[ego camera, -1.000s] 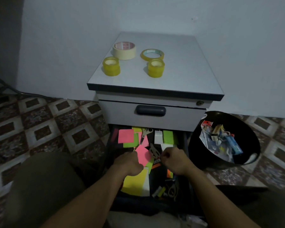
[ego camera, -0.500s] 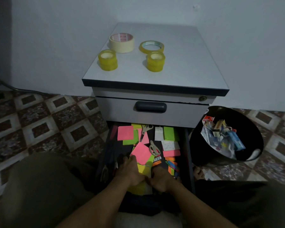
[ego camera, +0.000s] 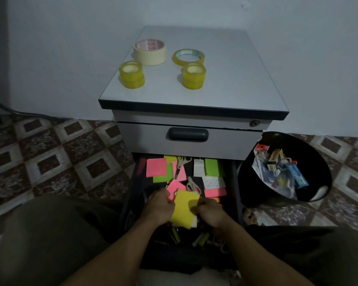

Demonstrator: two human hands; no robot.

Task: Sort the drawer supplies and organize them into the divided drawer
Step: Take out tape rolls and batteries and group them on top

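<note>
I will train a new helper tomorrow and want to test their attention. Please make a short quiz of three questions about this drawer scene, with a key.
1. Multiple choice: what do the left hand and the right hand hold together? A) scissors B) a yellow note pad C) a tape roll
2. True or false: the black bin stands to the left of the cabinet.
3. Fill in: the top drawer, with the dark handle, is ___.
Key: 1 B; 2 false, it stands to the right; 3 shut.
</note>
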